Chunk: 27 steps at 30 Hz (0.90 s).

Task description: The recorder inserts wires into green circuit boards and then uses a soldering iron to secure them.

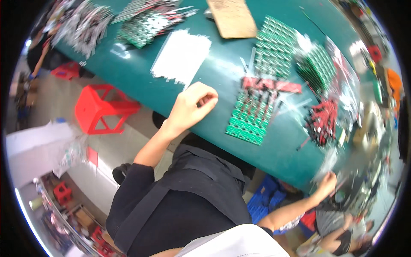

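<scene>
My left hand (pixel 195 105) is curled into a loose fist over the near edge of the table, with nothing showing in it. Just beyond it lies a stack of white strips (pixel 182 55). My right hand (pixel 327 184) is at the table's right edge, its fingers pinched together beside a blurred piece of clear plastic (pixel 327 165); what they hold cannot be made out. Between the hands lies a green circuit board panel (pixel 246 126) with red and black wires across it. A red bar (pixel 274 85) lies across the panel's far end.
More green board panels (pixel 276 45) and a stack of boards (pixel 317 68) stand farther back. Red and black wires (pixel 323 122) lie bundled at right. A brown board (pixel 233 19), wired boards (pixel 147 28) and pale strips (pixel 87 25) line the far side. A red stool (pixel 100 109) stands left.
</scene>
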Motion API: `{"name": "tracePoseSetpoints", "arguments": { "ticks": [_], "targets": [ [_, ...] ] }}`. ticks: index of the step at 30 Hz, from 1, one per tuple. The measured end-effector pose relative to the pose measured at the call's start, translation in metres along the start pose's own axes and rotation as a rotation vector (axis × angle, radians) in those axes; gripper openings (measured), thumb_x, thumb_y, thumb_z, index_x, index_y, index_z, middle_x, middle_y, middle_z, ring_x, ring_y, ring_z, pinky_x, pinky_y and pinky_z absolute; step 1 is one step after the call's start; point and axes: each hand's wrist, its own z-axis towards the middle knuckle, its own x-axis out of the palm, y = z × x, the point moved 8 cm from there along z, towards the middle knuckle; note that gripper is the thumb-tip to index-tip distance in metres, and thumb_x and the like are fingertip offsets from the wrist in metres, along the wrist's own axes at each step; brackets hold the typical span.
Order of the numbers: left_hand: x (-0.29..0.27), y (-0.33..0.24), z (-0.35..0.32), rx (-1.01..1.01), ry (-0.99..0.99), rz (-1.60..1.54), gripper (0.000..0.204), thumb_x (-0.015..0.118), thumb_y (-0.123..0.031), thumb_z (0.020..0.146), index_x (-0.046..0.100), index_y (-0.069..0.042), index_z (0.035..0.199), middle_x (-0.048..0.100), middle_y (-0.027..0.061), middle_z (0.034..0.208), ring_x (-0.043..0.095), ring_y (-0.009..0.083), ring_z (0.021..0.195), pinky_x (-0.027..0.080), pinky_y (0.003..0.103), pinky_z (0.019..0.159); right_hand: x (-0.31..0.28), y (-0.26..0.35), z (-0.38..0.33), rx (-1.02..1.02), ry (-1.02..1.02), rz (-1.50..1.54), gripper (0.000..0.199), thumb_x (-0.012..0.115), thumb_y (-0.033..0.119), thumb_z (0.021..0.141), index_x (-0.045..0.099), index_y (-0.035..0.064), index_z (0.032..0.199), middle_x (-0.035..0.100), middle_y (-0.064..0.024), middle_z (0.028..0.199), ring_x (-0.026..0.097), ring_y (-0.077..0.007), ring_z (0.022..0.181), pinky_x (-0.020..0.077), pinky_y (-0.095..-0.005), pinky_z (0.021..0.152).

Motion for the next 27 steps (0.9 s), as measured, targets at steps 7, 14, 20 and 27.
{"name": "tracePoseSetpoints", "arguments": {
  "ticks": [7,14,20,27],
  "targets": [
    [-0.096,0.045,0.027,-0.209,-0.247,0.601,0.018,0.064,-0.024,0.086,0.066,-0.006,0.087,0.069,0.0085,0.082,0.068,0.0239,0.072,0.054,0.036,0.067,-0.051,0.1,-0.019,0.192,0.086,1.041,0.022,0.058,0.019,0.101,0.06,-0.0006,0.109,0.063,-0.0068,0.086,0.061,-0.0103,0.068,0.05,-0.023,0.059],
    [-0.079,0.07,0.055,-0.293,-0.038,0.828,0.025,0.07,-0.031,0.081,0.066,-0.007,0.081,0.069,0.0099,0.081,0.069,0.0264,0.077,0.054,0.038,0.07,-0.035,0.211,-0.062,0.086,0.142,1.132,0.017,0.055,0.011,0.101,0.06,-0.003,0.109,0.064,-0.0087,0.091,0.063,-0.0117,0.072,0.0521,-0.0246,0.06],
    [-0.091,0.081,0.062,-0.26,-0.058,0.787,0.022,0.07,-0.026,0.078,0.07,-0.004,0.082,0.071,0.0114,0.076,0.07,0.0266,0.074,0.055,0.037,0.07,-0.032,0.234,-0.075,0.086,0.081,1.096,0.018,0.057,0.009,0.099,0.061,-0.0034,0.111,0.065,-0.0089,0.091,0.063,-0.0118,0.073,0.0514,-0.0238,0.063],
    [-0.1,0.093,0.05,-0.462,-0.004,0.396,0.024,0.072,-0.023,0.082,0.072,0.0,0.086,0.071,0.0062,0.074,0.069,0.0114,0.07,0.054,0.027,0.064,-0.054,0.22,-0.076,0.113,0.017,1.265,0.018,0.054,0.011,0.102,0.059,-0.0039,0.11,0.065,-0.0108,0.093,0.064,-0.0142,0.075,0.0514,-0.0244,0.064]
  ]
}}
